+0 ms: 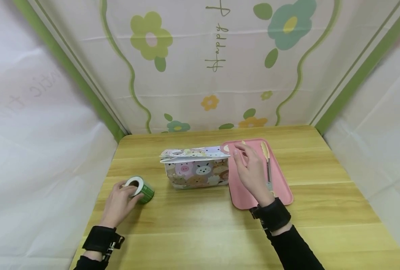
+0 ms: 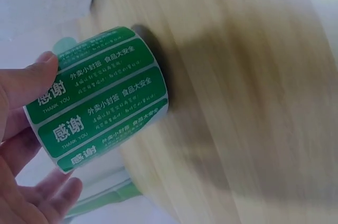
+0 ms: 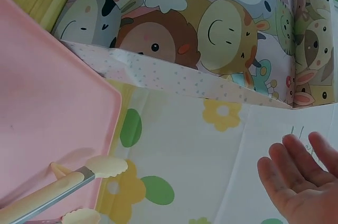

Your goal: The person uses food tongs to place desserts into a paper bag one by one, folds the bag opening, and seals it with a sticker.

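My left hand [image 1: 117,205] pinches a roll of green labels [image 1: 147,193] near the table's left side, thumb on the outside and fingertips at its hollow core. White lettering with "THANK YOU" repeats on the label roll [image 2: 100,94] in the left wrist view. A paper bag [image 1: 201,175] printed with cartoon animals lies mid-table, its top edge folded over. Beside the bag's right end, over a pink tray [image 1: 237,193], hovers my right hand [image 1: 252,174] with fingers loosely bent and nothing held. The right wrist view shows those relaxed fingers [image 3: 301,166] apart from the bag [image 3: 158,39].
Tongs [image 1: 268,172] with cream scalloped tips lie on the tray, partly behind my right hand. White flowered cloth [image 1: 186,82] with green borders walls in the back and sides of the wooden table [image 1: 193,225].
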Available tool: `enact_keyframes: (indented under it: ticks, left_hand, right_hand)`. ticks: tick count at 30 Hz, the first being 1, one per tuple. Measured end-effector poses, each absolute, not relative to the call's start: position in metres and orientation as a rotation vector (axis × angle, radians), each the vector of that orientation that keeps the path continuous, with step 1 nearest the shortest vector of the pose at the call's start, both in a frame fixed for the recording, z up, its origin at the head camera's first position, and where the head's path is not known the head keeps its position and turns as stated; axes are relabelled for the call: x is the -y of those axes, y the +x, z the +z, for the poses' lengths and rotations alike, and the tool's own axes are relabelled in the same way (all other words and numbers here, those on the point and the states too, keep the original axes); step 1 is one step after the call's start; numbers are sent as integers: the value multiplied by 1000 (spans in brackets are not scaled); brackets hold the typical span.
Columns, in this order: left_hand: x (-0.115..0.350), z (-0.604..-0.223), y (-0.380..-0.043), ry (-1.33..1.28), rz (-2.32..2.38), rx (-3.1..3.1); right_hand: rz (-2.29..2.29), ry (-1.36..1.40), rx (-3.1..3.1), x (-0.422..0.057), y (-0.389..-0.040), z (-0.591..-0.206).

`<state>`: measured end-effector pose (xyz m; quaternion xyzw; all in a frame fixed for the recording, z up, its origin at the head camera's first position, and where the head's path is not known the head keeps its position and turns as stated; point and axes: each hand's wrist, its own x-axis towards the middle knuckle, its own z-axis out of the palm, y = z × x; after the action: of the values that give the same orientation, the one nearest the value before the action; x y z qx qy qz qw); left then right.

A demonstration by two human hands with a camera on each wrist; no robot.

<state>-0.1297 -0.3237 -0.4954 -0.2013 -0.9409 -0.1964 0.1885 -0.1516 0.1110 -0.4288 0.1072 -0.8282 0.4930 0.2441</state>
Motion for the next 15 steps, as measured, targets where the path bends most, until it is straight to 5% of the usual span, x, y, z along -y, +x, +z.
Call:
enact_keyframes:
  ticks: [15]
  left_hand:
    - [265,-455,-105,-517,-673,2517]
  right_hand:
    - [1241,252,2097,-109,-138,-434]
